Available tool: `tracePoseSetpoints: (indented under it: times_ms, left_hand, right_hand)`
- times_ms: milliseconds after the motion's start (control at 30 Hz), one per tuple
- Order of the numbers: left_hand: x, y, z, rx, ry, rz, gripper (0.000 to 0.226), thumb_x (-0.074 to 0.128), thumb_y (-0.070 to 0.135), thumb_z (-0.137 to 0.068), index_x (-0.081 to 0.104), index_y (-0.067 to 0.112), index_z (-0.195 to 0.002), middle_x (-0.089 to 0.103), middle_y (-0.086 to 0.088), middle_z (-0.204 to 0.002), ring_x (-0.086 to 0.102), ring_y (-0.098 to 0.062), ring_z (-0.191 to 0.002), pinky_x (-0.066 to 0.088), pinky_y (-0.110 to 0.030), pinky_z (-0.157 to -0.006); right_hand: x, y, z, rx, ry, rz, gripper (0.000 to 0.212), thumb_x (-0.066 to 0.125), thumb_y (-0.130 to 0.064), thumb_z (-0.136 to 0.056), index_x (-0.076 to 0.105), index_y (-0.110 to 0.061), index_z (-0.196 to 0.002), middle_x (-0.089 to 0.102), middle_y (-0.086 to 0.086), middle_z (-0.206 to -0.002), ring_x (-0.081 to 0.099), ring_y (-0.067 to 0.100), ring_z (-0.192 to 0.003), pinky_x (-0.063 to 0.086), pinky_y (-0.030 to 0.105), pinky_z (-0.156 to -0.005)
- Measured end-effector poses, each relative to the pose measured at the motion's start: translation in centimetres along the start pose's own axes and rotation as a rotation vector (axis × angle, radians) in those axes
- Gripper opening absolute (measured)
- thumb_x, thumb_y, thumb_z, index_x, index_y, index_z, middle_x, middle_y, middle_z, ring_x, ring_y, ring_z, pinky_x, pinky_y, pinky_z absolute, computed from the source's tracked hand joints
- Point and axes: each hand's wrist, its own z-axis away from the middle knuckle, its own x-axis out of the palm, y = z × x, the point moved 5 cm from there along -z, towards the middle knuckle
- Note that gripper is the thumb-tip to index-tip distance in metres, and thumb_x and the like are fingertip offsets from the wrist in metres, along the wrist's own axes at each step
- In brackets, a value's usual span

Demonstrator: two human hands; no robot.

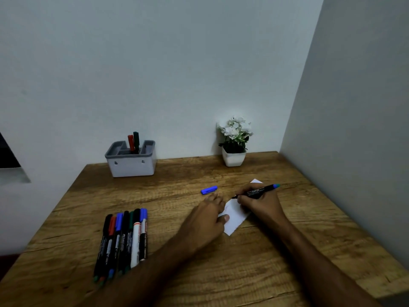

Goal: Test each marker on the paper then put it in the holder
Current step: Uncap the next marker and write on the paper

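The table (199,273) carried the holder (130,162) at the back, well apart from the paper (234,214). The step in hand was testing. The left hand (208,216) pressed the paper flat, fingers relaxed. The right hand (259,201) pinched the marker (257,191), tip at the sheet. Next came recapping with the blue cap (209,190) nearby, then the holder
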Motion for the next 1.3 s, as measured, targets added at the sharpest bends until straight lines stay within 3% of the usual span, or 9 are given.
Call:
tracePoseSetpoints:
  times_ms: [133,433,733,900,1300]
  left_hand:
    - [0.0,0.8,0.5,0.062,-0.004,-0.078,0.056,0.038,0.032,-0.104,0.023,0.013,-0.155,0.017,0.0,-0.163,0.006,-0.009,-0.151,0.004,-0.021,-0.116]
    - [-0.1,1.1,0.8,0.078,0.005,-0.121,0.057,0.034,0.033,-0.104,0.018,0.014,-0.155,0.014,-0.001,-0.164,0.005,-0.01,-0.151,0.0,-0.021,-0.116]
    - [0.2,0.8,0.6,0.084,0.0,-0.129,0.056,0.033,0.032,-0.104,0.02,0.013,-0.155,0.017,-0.003,-0.163,0.009,-0.011,-0.151,0.0,-0.022,-0.119]
    - [0.1,1.0,0.7,0.081,0.004,-0.127,0.056,0.033,0.032,-0.104,0.019,0.013,-0.155,0.016,-0.002,-0.164,0.007,-0.01,-0.151,0.0,-0.022,-0.118]
    - [-0.1,1.1,0.8,0.077,0.003,-0.149,0.056,0.033,0.032,-0.104,0.021,0.012,-0.155,0.018,-0.003,-0.163,0.01,-0.012,-0.15,0.0,-0.021,-0.116]
  right_hand:
    - [0.1,-0.1,-0.1,-0.052,-0.031,0.07,0.018,0.074,0.002,-0.08,0.08,-0.014,-0.085,0.078,-0.004,-0.086,0.073,0.006,-0.086,0.059,0.022,-0.077]
    - [0.9,0.4,-0.5,-0.061,-0.083,0.188,0.011,0.075,-0.004,-0.084,0.08,-0.013,-0.084,0.079,-0.007,-0.082,0.072,-0.001,-0.082,0.056,0.012,-0.073]
    - [1.2,0.5,-0.7,-0.07,-0.088,0.22,0.01,0.074,-0.005,-0.082,0.077,-0.012,-0.077,0.077,-0.004,-0.076,0.072,0.005,-0.077,0.058,0.022,-0.071]
    - [1.2,0.5,-0.6,-0.076,-0.098,0.2,0.01,0.071,-0.002,-0.085,0.078,-0.009,-0.081,0.078,-0.005,-0.08,0.072,0.002,-0.079,0.056,0.015,-0.07]
    - [1.0,0.6,-0.8,-0.062,-0.059,0.224,0.011,0.071,-0.003,-0.085,0.079,-0.01,-0.08,0.078,-0.007,-0.079,0.072,0.002,-0.077,0.057,0.022,-0.07]
